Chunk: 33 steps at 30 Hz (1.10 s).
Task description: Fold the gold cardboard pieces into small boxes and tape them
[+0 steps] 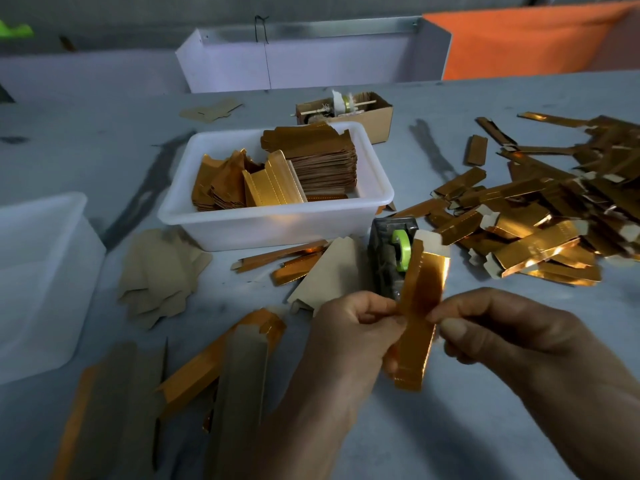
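Two hands are working nearest the camera, at the near edge of the bench. The left hand (349,327) and the right hand (485,327) are each pinching one gold strip (420,306) between thumb and curled fingers, one from either side. The strip is standing nearly upright between them, its top leaning right and its lower end hanging below the fingers.

Just behind the strip one tape dispenser (393,254) is sitting with a green roll. Two white tubs are resting on the bench: one (277,223) at the middle holding stacked gold blanks, one (38,282) at the left edge. One brown carton (379,116) is standing behind the middle tub. A loose heap of folded gold pieces (540,209), too many to count, is spreading toward the right edge. More gold pieces (221,358) are lying at the near left.

The bench (485,427) is showing a grey, streaked top. White panels and an orange sheet (526,43) are standing along its far edge.
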{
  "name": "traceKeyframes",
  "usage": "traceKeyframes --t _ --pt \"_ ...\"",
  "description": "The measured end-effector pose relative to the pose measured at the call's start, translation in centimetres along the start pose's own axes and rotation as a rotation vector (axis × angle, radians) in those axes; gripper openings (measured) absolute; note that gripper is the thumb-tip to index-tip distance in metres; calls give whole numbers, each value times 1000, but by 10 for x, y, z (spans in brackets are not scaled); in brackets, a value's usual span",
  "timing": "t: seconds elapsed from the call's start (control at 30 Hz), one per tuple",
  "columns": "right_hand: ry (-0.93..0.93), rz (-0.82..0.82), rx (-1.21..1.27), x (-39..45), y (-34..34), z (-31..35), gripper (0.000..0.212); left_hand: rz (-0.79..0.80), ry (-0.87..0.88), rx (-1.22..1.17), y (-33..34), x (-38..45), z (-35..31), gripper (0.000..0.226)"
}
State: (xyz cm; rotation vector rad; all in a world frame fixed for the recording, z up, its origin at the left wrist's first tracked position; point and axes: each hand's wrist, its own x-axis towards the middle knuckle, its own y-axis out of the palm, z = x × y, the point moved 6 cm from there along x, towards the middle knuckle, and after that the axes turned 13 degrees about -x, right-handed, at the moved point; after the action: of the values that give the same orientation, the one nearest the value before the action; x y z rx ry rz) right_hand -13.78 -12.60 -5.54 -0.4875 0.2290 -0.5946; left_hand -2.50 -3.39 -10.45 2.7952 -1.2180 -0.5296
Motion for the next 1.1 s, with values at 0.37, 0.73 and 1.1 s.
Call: traceKeyframes --t 0.37,0.73,1.1 --pt "-46 -59 -298 10 7 0 60 32 -30 -144 4 -3 -1 12" --pt "73 -110 -292 13 7 -10 72 96 -54 -131 8 -8 -5 11" --pt "88 -129 -423 7 8 -14 66 104 -53 -88 11 -9 4 15"
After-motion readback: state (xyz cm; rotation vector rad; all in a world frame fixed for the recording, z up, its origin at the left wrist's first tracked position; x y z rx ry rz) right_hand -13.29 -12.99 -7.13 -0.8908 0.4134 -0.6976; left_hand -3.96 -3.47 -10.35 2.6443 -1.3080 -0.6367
